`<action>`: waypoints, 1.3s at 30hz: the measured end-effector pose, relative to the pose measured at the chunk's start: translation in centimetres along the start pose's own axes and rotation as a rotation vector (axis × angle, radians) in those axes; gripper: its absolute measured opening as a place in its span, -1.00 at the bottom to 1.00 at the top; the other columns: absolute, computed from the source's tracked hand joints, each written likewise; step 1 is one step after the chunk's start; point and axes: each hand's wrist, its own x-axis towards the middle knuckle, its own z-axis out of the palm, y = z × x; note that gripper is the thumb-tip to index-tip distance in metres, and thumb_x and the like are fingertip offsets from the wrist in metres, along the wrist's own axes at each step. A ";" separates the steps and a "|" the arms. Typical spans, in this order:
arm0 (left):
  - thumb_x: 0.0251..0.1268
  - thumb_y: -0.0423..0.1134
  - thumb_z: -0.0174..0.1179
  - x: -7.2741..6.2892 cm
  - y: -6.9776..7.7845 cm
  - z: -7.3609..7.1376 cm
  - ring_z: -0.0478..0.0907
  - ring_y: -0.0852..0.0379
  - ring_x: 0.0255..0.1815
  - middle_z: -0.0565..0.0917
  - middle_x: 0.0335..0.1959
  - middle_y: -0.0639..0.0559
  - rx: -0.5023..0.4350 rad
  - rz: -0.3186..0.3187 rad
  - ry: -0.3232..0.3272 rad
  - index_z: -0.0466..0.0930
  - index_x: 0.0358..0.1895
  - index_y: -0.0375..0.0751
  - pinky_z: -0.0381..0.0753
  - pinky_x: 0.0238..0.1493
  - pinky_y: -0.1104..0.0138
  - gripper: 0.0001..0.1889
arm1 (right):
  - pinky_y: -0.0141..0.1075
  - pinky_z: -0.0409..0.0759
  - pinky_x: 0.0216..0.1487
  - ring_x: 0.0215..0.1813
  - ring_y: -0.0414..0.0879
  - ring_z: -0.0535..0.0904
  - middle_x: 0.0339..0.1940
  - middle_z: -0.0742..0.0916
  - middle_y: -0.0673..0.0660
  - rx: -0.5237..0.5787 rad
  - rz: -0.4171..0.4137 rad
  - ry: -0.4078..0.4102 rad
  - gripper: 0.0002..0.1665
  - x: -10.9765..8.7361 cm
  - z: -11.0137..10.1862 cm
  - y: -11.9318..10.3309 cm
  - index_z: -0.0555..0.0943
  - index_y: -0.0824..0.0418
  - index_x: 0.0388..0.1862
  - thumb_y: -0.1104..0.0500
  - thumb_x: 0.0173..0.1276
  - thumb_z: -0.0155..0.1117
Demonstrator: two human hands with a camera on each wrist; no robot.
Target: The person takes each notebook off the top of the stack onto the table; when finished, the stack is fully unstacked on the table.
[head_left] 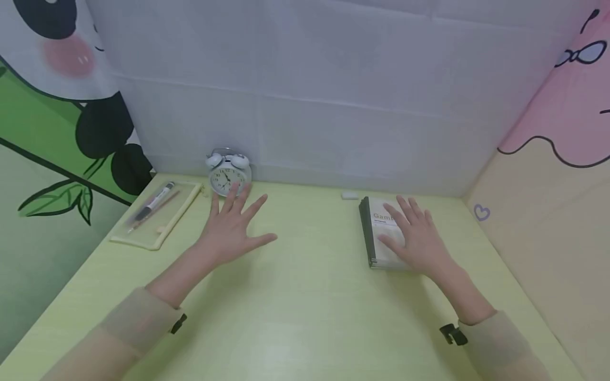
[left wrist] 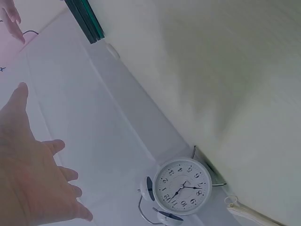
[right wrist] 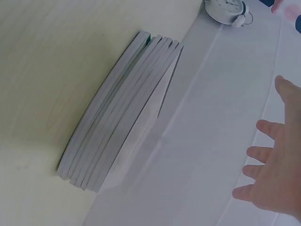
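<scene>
With fingers spread, my left hand (head_left: 227, 231) hovers over the table, its fingertips overlapping the lower part of a white twin-bell alarm clock (head_left: 230, 177) in the head view. The left wrist view has the clock (left wrist: 182, 187) apart from the hand (left wrist: 35, 174), which holds nothing. My right hand (head_left: 421, 241), also spread and holding nothing, is above a stack of notebooks (head_left: 385, 241) and hides part of the top cover. In the right wrist view the notebooks' page edges (right wrist: 120, 113) face the camera, several lying one on another.
A clear zippered pouch (head_left: 159, 244) with a marker (head_left: 154, 201) and a thin reddish pen (head_left: 162, 206) inside lies at the table's left. A small white eraser-like block (head_left: 350, 196) sits near the back edge. White cloth (head_left: 305, 106) hangs behind the table, and printed cloths flank both sides.
</scene>
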 end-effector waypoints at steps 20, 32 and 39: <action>0.07 0.60 -0.27 5.6 7.1 1.5 -0.53 0.00 0.52 -0.25 0.55 -0.05 -0.050 0.105 -0.033 -0.19 0.53 0.04 -0.46 0.44 -0.07 0.04 | 0.34 0.03 0.30 0.54 0.16 -0.17 0.56 -0.01 0.17 0.164 0.081 0.019 -0.10 0.1 -1.2 5.5 -0.01 0.07 0.53 -0.22 0.37 0.07; 0.08 0.52 -0.08 8.8 12.5 5.3 -0.34 0.01 0.55 -0.17 0.55 -0.03 -0.213 0.149 -0.083 -0.19 0.52 -0.05 -0.33 0.47 -0.02 0.06 | 0.32 -0.02 0.33 0.50 0.30 -0.10 0.53 0.04 0.31 0.250 0.094 -0.027 -0.02 0.1 1.1 10.0 -0.04 0.22 0.52 -0.16 0.34 0.17; 0.01 0.52 0.00 10.4 15.0 7.8 -0.25 -0.06 0.54 -0.09 0.54 -0.08 -0.317 0.099 -0.179 -0.14 0.52 -0.02 -0.24 0.46 -0.07 0.09 | 0.26 -0.03 0.36 0.45 0.38 -0.04 0.48 0.11 0.41 0.344 0.147 -0.133 0.03 -0.2 2.4 12.0 -0.05 0.33 0.50 -0.15 0.32 0.20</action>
